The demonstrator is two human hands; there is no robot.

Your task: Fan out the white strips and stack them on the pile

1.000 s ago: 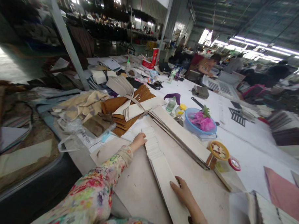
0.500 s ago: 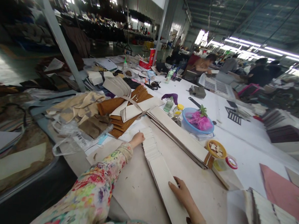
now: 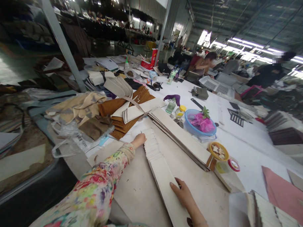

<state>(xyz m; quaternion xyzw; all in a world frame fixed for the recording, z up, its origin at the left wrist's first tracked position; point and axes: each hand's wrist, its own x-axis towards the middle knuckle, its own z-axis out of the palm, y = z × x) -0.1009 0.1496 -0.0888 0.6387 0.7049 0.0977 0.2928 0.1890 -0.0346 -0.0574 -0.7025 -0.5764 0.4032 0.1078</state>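
A fanned stack of long off-white strips (image 3: 161, 173) lies slantwise on the table before me, its far ends stepped one behind another. At the far end, my left hand (image 3: 139, 141) is closed, with its fingertips gripping the left edge of the strips. My right hand (image 3: 184, 193) rests on the near part of the same stack, thumb and finger curled together. Something dark shows between them, and a dark rounded end (image 3: 189, 222) shows beside the wrist; what this is I cannot make out. Farther right lies a second stack of long pale strips (image 3: 181, 137).
Brown leather pieces (image 3: 119, 134) and a plastic bag (image 3: 73, 145) lie at left. A blue basin (image 3: 200, 131), a yellow bowl (image 3: 218, 151) and a lidded jar (image 3: 233, 165) stand beyond the second stack. Layered pieces (image 3: 272, 217) fill the lower right. Co-workers sit farther back.
My hands and the strips stay almost in place. In the background, a person in dark clothing at right has risen higher into view, and the seated co-worker has shifted posture.
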